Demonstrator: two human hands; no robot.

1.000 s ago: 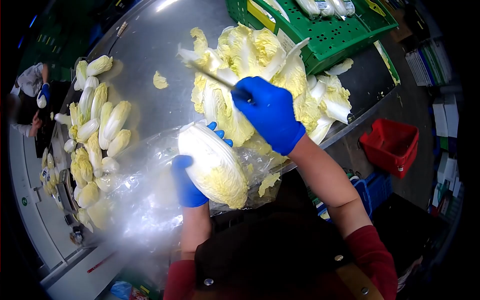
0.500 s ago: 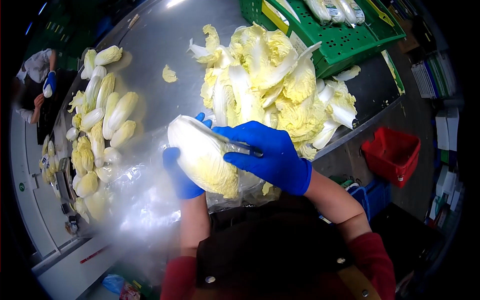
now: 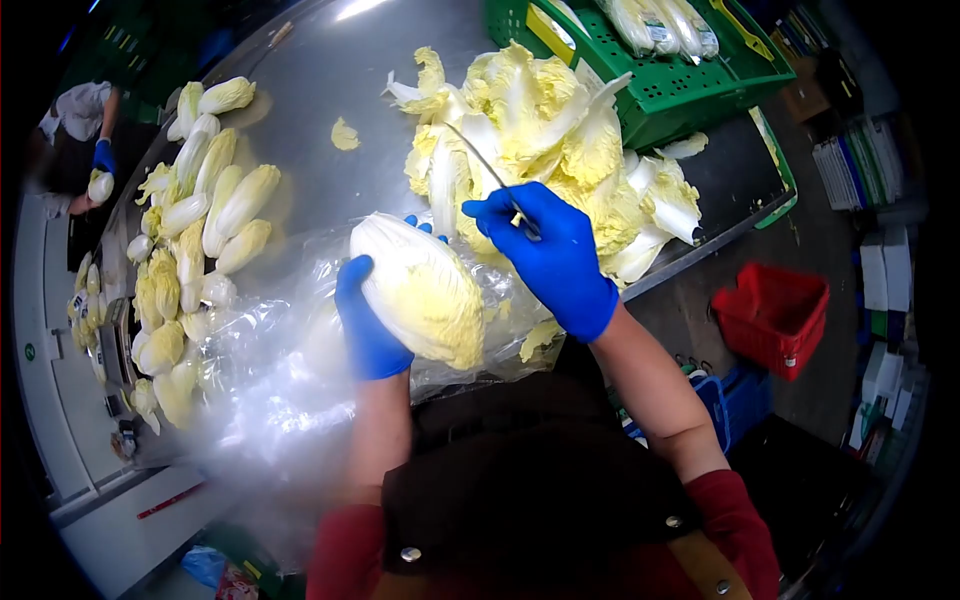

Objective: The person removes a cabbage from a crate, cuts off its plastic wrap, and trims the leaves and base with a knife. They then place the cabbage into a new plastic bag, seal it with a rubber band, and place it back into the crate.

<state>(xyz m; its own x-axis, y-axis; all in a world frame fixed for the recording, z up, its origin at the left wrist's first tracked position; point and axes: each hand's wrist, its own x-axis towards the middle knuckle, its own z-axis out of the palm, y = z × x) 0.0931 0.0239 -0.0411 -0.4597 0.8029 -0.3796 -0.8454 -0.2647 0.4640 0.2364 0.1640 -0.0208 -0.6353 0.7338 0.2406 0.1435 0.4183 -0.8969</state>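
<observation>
A pale napa cabbage lies tilted in my left hand, whose blue-gloved fingers wrap round its left side and far end. My right hand, gloved in blue too, is closed on the handle of a knife. The thin blade points up and left, apart from the cabbage and in front of a heap of loose cabbage leaves. Clear plastic film lies beneath and left of the cabbage.
Several whole cabbages lie along the left of the metal table. A green crate with wrapped cabbages stands back right. A red basket is on the floor at right. A co-worker holds a cabbage at far left.
My right hand has drawn the knife away from the cabbage's surface, to the right and up, and the blade now points upward. The cabbage has shifted slightly right in my left hand.
</observation>
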